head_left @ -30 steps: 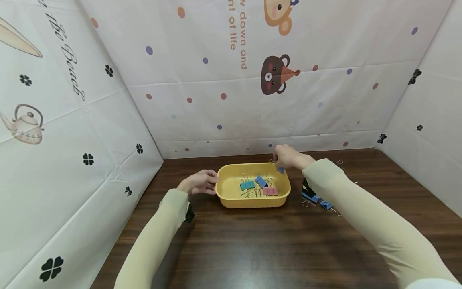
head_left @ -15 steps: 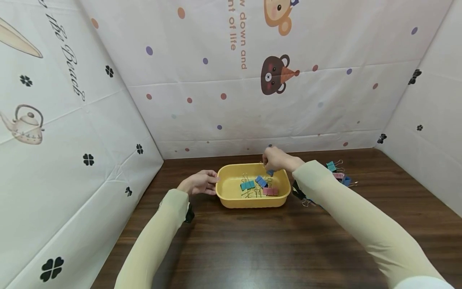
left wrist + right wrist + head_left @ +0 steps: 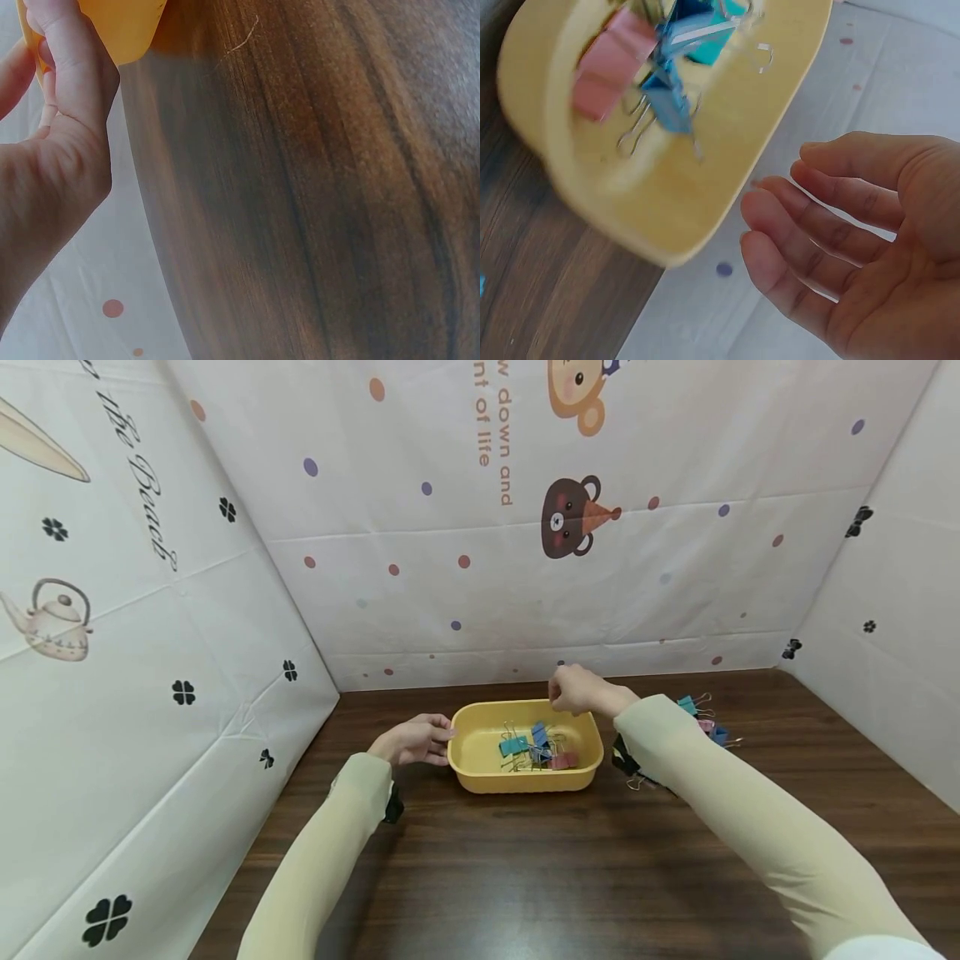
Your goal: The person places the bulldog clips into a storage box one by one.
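A yellow plastic basket (image 3: 525, 783) sits on the table in the head view. My left hand (image 3: 416, 739) pinches its left rim between thumb and fingers, also seen with the basket's wall (image 3: 124, 30) in the left wrist view. Inside lie a teal binder clip (image 3: 513, 746), a pink binder clip (image 3: 615, 64) and blue binder clips (image 3: 667, 101), some blurred and overlapping. My right hand (image 3: 581, 691) is over the basket's far right rim. In the right wrist view its fingers (image 3: 769, 259) are loosely bent and hold nothing.
More binder clips lie on the dark wooden table (image 3: 480, 868) right of the basket, among them a teal one (image 3: 687, 705) and a blue one (image 3: 718, 735). My right sleeve (image 3: 705, 760) hides part of this group. Printed white sheeting (image 3: 420, 585) stands behind and at both sides.
My right hand moved left over the basket with a blue binder clip and let it go. The clip dropped among the others, and the blue clip there has shifted. My left hand stayed put.
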`<state>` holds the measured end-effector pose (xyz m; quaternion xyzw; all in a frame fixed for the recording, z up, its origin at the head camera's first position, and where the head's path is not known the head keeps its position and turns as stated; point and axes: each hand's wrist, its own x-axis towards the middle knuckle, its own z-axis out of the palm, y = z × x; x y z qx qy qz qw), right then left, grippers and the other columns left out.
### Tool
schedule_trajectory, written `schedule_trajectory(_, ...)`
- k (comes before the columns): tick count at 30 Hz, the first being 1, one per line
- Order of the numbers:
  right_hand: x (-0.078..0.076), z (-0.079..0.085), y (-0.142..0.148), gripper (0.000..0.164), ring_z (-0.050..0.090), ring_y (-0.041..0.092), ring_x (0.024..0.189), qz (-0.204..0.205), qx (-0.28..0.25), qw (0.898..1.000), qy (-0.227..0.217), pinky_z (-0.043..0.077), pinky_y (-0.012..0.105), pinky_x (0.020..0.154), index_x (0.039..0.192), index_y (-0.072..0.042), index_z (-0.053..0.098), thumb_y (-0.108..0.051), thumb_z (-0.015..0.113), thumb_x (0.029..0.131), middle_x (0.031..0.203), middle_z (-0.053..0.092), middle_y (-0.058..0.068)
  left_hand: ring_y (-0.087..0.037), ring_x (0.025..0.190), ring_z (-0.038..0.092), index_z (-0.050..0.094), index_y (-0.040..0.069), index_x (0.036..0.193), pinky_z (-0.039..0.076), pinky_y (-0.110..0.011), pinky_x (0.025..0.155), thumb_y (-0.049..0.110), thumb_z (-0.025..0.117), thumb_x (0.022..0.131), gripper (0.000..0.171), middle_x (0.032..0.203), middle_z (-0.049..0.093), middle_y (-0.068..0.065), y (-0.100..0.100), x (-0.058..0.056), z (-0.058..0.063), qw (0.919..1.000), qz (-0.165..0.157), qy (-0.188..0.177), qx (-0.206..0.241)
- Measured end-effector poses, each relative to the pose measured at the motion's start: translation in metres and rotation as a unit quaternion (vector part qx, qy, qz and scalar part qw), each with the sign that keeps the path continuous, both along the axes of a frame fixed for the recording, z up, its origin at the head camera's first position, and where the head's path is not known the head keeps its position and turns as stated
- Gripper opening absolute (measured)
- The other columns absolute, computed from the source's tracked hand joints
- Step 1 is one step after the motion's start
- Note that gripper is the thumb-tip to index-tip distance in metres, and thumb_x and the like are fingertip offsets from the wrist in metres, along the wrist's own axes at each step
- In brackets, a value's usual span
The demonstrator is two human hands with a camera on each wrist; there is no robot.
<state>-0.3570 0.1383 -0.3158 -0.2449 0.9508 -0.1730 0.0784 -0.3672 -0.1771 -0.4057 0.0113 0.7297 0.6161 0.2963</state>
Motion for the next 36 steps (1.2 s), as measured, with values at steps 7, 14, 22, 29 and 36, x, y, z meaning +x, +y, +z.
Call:
schedule_trajectory(7,0.003,-0.003,0.039,0.014,0.055,0.017,0.053,-0.036,0.011,0.999,-0.003,0.043,0.025,0.05,0.089,0.0,0.068,-0.007,0.057,0.09,0.075,0.066,0.013,-0.02,0.075,0.061,0.046,0.009,0.102,0.057,-0.031,0.067,0.012,0.05,0.101,0.005,0.092,0.054,-0.008,0.0,0.002,0.001,1.0,-0.001,0.0,0.0)
schedule_trajectory(14,0.012,-0.015,0.071,0.028,0.025,0.008,0.044,-0.061,0.036,0.997,-0.042,0.024,0.022,0.044,0.056,-0.015,0.044,-0.005,0.055,0.079,0.047,0.03,-0.007,-0.019,0.073,0.061,0.047,0.01,0.101,0.057,-0.031,0.067,0.013,0.051,0.1,0.005,0.092,0.054,-0.007,0.0,0.003,0.001,1.0,0.002,-0.005,-0.002)
schedule_trajectory(22,0.022,-0.025,0.08,0.024,0.063,0.027,0.061,-0.111,0.092,0.977,-0.156,0.055,0.036,0.05,0.097,0.0,0.053,-0.015,0.067,0.084,0.084,0.056,0.014,-0.018,0.072,0.061,0.046,0.009,0.103,0.057,-0.03,0.066,0.012,0.05,0.1,0.005,0.089,0.054,-0.005,0.0,0.002,0.001,1.0,0.002,0.0,0.002)
schedule_trajectory(29,0.029,-0.034,0.076,0.042,0.064,0.032,0.069,-0.122,0.125,0.968,-0.181,0.056,0.039,0.05,0.116,0.002,0.05,-0.015,0.071,0.083,0.1,0.054,0.021,-0.019,0.072,0.061,0.046,0.009,0.102,0.057,-0.03,0.066,0.011,0.05,0.1,0.005,0.089,0.054,-0.005,0.0,0.002,0.0,1.0,0.004,-0.002,0.004)
schedule_trajectory(36,0.029,-0.043,0.073,0.042,0.062,0.029,0.061,-0.113,0.149,0.968,-0.166,0.053,0.034,0.046,0.118,0.004,0.051,0.0,0.069,0.081,0.099,0.052,0.023,-0.018,0.072,0.061,0.047,0.009,0.101,0.057,-0.03,0.065,0.012,0.051,0.1,0.005,0.09,0.054,-0.006,-0.001,0.002,0.001,1.0,0.002,0.001,0.002)
